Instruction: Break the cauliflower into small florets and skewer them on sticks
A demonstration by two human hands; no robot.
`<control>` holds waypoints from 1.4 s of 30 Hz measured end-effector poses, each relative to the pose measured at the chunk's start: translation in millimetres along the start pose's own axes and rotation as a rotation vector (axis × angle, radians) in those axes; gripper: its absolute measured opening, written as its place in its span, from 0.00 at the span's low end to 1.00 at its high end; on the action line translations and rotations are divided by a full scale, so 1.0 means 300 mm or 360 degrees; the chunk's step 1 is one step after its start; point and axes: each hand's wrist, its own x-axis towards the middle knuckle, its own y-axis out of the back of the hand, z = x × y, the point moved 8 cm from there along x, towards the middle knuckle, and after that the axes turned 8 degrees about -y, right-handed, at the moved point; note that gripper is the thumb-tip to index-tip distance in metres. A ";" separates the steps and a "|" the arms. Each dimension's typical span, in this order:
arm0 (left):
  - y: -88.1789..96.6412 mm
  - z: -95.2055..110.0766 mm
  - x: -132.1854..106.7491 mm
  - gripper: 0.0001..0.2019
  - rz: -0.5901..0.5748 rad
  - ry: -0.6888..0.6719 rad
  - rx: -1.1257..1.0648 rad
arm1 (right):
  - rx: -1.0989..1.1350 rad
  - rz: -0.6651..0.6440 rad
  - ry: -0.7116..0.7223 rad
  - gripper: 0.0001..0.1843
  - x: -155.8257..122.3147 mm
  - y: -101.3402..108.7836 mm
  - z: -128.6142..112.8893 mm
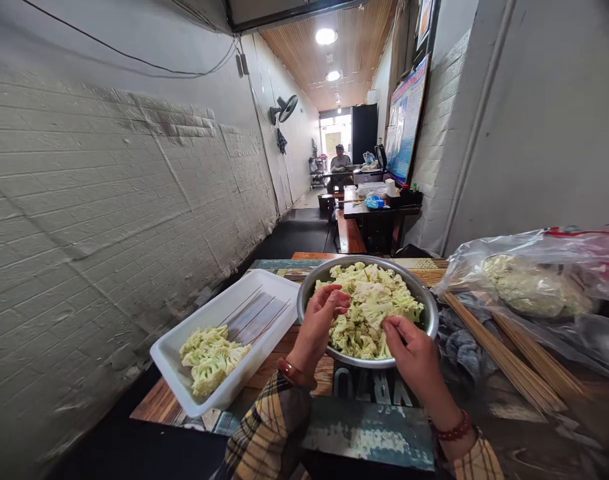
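A metal bowl [431,313] full of cauliflower florets [361,333] stands on the table in front of me. Over its left side hovers my left hand [317,320], its fingers loosely bent and apart, with nothing visible in them. My right hand [411,347] pinches the edge of a pale cauliflower floret [377,310] above the heap; its fingertips partly hide the grip. To the left, a white plastic tray [173,380] contains cauliflower on skewers [211,360], the thin sticks pointing toward the tray's far end.
Bundles of bamboo skewers [504,353] lie at right on a grey cloth [461,343]. Behind them is a clear plastic bag [539,283] with more cauliflower. A brick wall [109,200] runs along the left. Farther back, a person [340,159] sits beyond another table [357,208].
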 end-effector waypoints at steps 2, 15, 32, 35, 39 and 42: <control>0.011 -0.016 0.021 0.16 0.0013 0.0029 0.0033 | -0.0015 0.0043 -0.0014 0.15 0.016 0.029 0.021; 0.032 -0.061 0.069 0.14 0.0031 0.0001 0.0283 | -0.0073 0.0021 -0.0042 0.15 0.030 0.038 0.045; 0.057 -0.077 0.072 0.13 -0.0029 -0.0011 0.0337 | 0.0771 -0.0268 -0.0465 0.17 0.037 0.032 0.128; 0.052 -0.076 0.067 0.12 -0.0035 0.0011 0.0340 | 0.0802 -0.0277 -0.0436 0.17 0.039 0.052 0.124; 0.047 -0.075 0.064 0.09 -0.0066 0.0009 0.0424 | 0.0835 -0.0285 -0.0427 0.17 0.040 0.062 0.113; 0.046 -0.076 0.065 0.08 -0.0098 -0.0026 0.0523 | 0.0838 -0.0264 -0.0468 0.16 0.036 0.054 0.119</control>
